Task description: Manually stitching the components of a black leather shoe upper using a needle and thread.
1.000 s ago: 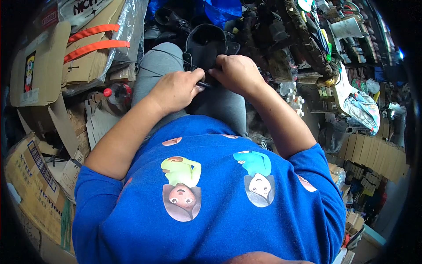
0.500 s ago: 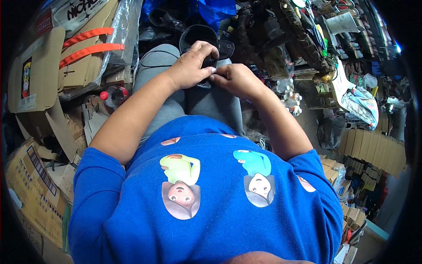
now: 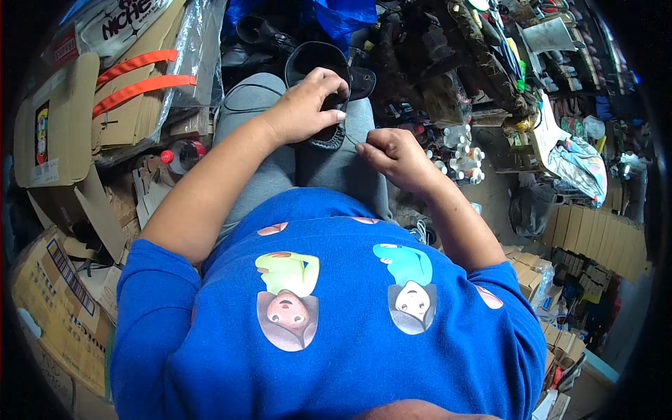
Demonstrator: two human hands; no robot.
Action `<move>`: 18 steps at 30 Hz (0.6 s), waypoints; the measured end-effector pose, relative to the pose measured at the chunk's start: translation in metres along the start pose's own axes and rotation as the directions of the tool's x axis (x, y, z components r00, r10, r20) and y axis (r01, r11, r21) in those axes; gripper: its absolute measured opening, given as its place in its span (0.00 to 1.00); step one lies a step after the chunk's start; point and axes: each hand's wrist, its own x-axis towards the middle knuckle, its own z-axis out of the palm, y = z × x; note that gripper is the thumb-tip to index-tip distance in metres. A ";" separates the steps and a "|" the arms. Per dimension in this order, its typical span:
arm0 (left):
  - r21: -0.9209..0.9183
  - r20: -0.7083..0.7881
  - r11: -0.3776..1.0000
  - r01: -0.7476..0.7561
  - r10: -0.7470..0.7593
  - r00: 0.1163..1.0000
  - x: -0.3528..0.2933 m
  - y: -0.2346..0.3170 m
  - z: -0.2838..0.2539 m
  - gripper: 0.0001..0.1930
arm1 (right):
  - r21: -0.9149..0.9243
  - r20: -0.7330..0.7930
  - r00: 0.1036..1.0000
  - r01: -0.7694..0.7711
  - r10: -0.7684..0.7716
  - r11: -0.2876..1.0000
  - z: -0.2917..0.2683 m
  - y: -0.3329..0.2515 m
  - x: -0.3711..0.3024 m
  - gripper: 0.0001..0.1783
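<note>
A black leather boot or shoe point(image 3: 308, 57) lies across my grey-clad thighs, its opening facing up. My left hand point(image 3: 305, 106) is curled over its edge and grips it, the fingertips hidden inside. Below that hand shows a dark, gathered-looking lower end of the shoe. A thin dark thread point(image 3: 352, 137) runs from the shoe to my right hand point(image 3: 399, 159). The right thumb and forefinger are pinched on it, a short way right of the shoe. More dark thread or cord point(image 3: 245, 86) loops over my left thigh.
Black footwear point(image 3: 260, 33) and a blue plastic bag point(image 3: 344, 17) lie beyond my knees. Cardboard boxes point(image 3: 73, 133) and a red-capped bottle point(image 3: 183, 155) are at the left. Several small white-capped bottles point(image 3: 462, 154) stand on the right, near crowded shelves point(image 3: 560, 63).
My right hand has moved away from the left one, down and to the right, drawing the thread out from the shoe. My left hand stays on the shoe.
</note>
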 end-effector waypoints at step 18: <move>-0.075 0.159 0.988 0.133 -0.120 0.980 0.012 -0.009 -0.020 0.16 | 0.181 -0.223 0.974 0.086 -0.045 0.980 -0.021 -0.018 -0.027 0.10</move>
